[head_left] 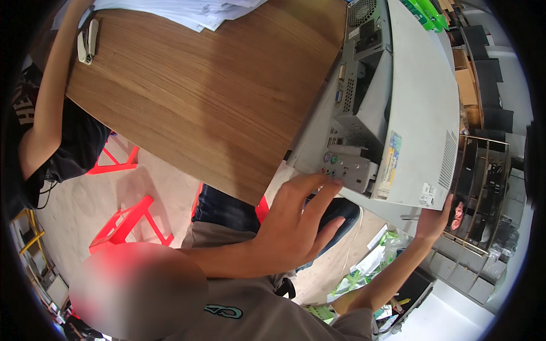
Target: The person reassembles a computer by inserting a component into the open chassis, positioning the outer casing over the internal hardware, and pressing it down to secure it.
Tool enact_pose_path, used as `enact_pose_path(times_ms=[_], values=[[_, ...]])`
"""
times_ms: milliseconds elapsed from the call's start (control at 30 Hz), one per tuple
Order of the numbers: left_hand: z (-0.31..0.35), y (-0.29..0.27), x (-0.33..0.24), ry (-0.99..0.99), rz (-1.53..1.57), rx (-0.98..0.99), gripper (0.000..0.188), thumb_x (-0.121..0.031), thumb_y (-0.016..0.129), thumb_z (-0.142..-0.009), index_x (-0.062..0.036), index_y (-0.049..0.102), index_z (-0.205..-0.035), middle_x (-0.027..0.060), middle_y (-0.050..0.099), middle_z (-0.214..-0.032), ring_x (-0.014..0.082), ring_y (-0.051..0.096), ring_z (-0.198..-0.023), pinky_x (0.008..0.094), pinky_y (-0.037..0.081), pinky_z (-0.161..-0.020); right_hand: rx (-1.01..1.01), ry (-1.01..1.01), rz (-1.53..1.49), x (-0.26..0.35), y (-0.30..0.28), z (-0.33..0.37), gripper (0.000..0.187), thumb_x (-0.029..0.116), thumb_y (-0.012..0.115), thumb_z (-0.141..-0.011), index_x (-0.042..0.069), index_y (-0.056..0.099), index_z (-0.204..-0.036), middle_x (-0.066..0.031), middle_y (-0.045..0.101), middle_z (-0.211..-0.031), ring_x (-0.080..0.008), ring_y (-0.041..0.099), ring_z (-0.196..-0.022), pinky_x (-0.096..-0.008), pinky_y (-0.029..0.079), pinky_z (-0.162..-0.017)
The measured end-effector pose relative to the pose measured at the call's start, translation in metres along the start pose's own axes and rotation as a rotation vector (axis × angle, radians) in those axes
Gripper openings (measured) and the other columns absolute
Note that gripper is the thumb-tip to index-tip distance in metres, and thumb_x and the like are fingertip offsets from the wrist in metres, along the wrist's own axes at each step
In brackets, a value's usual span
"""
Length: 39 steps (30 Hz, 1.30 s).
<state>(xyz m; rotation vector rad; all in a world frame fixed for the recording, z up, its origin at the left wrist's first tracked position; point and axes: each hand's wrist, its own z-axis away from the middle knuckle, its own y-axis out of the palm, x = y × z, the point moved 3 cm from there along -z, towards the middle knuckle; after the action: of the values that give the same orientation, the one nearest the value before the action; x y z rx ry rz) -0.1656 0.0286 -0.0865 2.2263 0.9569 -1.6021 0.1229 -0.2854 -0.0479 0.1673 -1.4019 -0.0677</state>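
Observation:
A pale grey desktop computer case [426, 113] lies on its side at the table's right end. Its port side faces left, with a power supply [368, 37], blue connectors and a gap in the metal. At the near corner is a silver panel [350, 170] with round coloured jacks. My left hand [296, 221] has its index and middle fingertips at this panel's lower edge, thumb spread away, holding nothing visible. My right hand [433, 223] grips the case's near right corner, its fingers partly hidden by the case.
Brown wooden table [187, 85] with paper sheets [187, 8] and a white stapler [88, 42]. At left, another person's bare arm [48, 113] reaches over the table edge. Red stools [131, 224] stand on the floor. A wire rack [483, 193] is at right.

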Motion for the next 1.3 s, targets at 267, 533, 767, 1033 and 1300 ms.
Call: enact_pose_path(times_ms=[267,533,767,1033,1300], values=[[-0.04,-0.024,0.018,-0.079,0.517,-0.315,0.033,0.002,0.057,-0.094,0.0038,0.05,-0.126,0.0187,0.048,-0.123,0.0285,0.05,-0.113,0.0359,0.044,-0.095,0.021,-0.137,0.136,0.025,0.008,-0.005,0.068,0.05,0.035,-0.107,0.0,0.035,-0.152,-0.0169,0.04,-0.155,-0.0297,0.04,-0.143,-0.0444,0.03,-0.119],[-0.108,0.001,0.019,-0.176,0.562,-0.48,0.037,-0.023,0.04,-0.109,0.0054,0.046,-0.132,0.0212,0.046,-0.13,0.0305,0.052,-0.116,0.0356,0.037,-0.106,0.515,-0.133,0.052,0.044,-0.003,-0.068,0.088,0.061,0.043,-0.1,0.004,0.013,-0.16,-0.0175,0.02,-0.166,-0.0315,0.025,-0.151,-0.0484,0.021,-0.123],[-0.113,0.022,0.036,-0.162,0.649,-0.422,0.056,-0.038,0.025,-0.111,0.0065,0.049,-0.136,0.0275,0.055,-0.134,0.0395,0.052,-0.127,0.0398,0.038,-0.108,0.558,-0.155,0.064,0.019,0.058,-0.068,0.087,0.063,0.033,-0.102,0.003,0.011,-0.16,-0.015,0.016,-0.167,-0.0301,0.022,-0.152,-0.0453,0.019,-0.124],[-0.117,0.024,0.032,-0.106,0.654,-0.471,0.052,-0.032,0.027,-0.111,0.0085,0.053,-0.13,0.0302,0.061,-0.125,0.0438,0.058,-0.119,0.0416,0.04,-0.106,0.512,-0.191,0.188,0.018,0.074,-0.049,0.077,0.053,0.032,-0.106,0.003,0.014,-0.16,-0.016,0.024,-0.164,-0.0313,0.03,-0.148,-0.0454,0.025,-0.122],[-0.118,0.016,0.026,-0.147,0.666,-0.417,0.051,-0.032,0.027,-0.111,0.0063,0.056,-0.127,0.0283,0.062,-0.12,0.0418,0.06,-0.109,0.0403,0.043,-0.1,0.574,-0.208,0.14,0.019,0.085,-0.037,0.067,0.039,0.035,-0.107,-0.001,0.018,-0.158,-0.0187,0.029,-0.161,-0.0326,0.037,-0.145,-0.0467,0.033,-0.118]])
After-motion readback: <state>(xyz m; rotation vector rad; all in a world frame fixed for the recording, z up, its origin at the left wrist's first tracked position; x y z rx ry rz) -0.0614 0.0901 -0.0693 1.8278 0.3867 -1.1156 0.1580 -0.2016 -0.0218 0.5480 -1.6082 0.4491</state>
